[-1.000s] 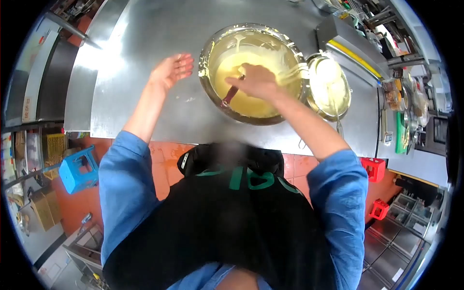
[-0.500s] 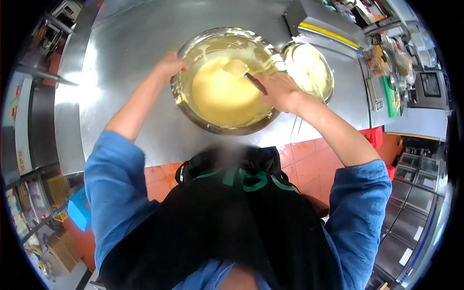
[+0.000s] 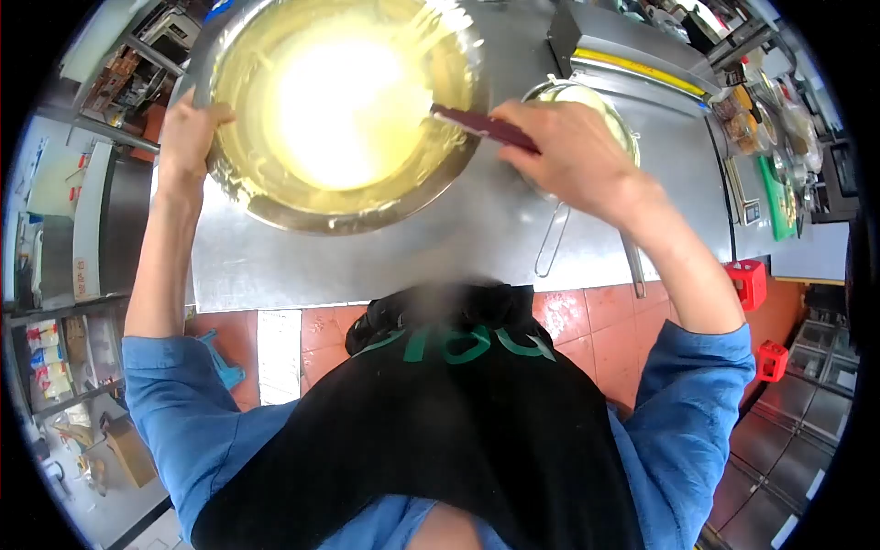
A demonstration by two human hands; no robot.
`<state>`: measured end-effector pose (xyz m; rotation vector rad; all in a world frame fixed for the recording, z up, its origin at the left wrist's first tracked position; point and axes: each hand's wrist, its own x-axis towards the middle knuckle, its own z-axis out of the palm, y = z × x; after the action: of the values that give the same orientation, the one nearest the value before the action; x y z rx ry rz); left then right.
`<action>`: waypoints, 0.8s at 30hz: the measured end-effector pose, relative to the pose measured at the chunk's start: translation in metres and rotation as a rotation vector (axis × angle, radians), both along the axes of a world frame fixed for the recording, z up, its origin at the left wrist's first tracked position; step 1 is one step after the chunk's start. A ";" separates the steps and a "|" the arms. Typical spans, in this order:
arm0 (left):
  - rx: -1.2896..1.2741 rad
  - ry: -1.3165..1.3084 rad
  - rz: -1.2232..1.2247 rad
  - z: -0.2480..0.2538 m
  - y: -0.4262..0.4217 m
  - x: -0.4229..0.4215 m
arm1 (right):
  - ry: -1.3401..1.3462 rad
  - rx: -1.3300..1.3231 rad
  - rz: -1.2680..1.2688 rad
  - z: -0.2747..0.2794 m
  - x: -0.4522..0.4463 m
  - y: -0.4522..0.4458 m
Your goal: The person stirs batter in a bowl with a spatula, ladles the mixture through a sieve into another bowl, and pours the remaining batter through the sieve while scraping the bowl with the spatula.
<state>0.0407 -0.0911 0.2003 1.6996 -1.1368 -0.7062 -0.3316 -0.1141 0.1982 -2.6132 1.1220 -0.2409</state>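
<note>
A large steel mixing bowl (image 3: 353,220) holds a smooth yellow batter (image 3: 344,115), its wall and rim smeared with pale streaks. My left hand (image 3: 188,137) is closed on the left side of the rim, thumb on the inside edge. In my right hand (image 3: 577,151) is the dark red handle of a spatula (image 3: 484,126). Its blade reaches over the right side of the bowl and blends with the batter, so I cannot tell how deep it sits. Partly hidden behind my right hand is a smaller metal bowl (image 3: 632,137) with pale cream.
A wire loop handle (image 3: 550,243) and a flat metal handle (image 3: 633,266) stick out toward the front edge of the steel table (image 3: 275,266). Behind stands a steel unit with a yellow strip (image 3: 632,71). A green board (image 3: 777,197) lies at right; red crates (image 3: 747,284) stand below.
The mixing bowl has moved left and looks larger, nearer to me, with my left hand on its rim. My right hand and the spatula have shifted to the bowl's right side.
</note>
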 end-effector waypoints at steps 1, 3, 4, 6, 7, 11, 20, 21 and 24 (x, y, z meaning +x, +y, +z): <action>-0.009 -0.039 0.018 0.018 -0.001 -0.016 | -0.020 -0.049 -0.005 0.007 -0.008 -0.002; -0.072 -0.091 0.028 0.038 -0.007 -0.045 | -0.057 -0.150 -0.023 0.021 -0.025 -0.008; -0.125 -0.103 0.014 0.044 -0.015 -0.058 | -0.056 -0.201 -0.028 0.027 -0.035 -0.012; -0.227 -0.122 -0.028 0.052 -0.032 -0.085 | -0.087 -0.321 0.003 0.034 -0.062 -0.022; -0.225 -0.117 -0.025 0.053 -0.040 -0.098 | -0.087 -0.370 0.015 0.038 -0.075 -0.026; -0.230 -0.144 -0.038 0.052 -0.072 -0.140 | -0.067 -0.599 -0.040 0.049 -0.118 -0.043; -0.287 -0.326 -0.110 0.055 -0.100 -0.227 | 0.251 -1.198 0.074 0.090 -0.139 -0.083; -0.285 -0.325 -0.117 0.056 -0.103 -0.232 | 0.262 -1.278 0.109 0.097 -0.141 -0.090; -0.256 -0.294 -0.132 0.056 -0.102 -0.244 | 0.329 -1.208 -0.023 0.111 -0.149 -0.102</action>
<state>-0.2029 -0.1932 0.2564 1.5514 -1.4877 -0.3757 -0.4806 -0.2157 0.3093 -3.7894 1.3786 -0.6876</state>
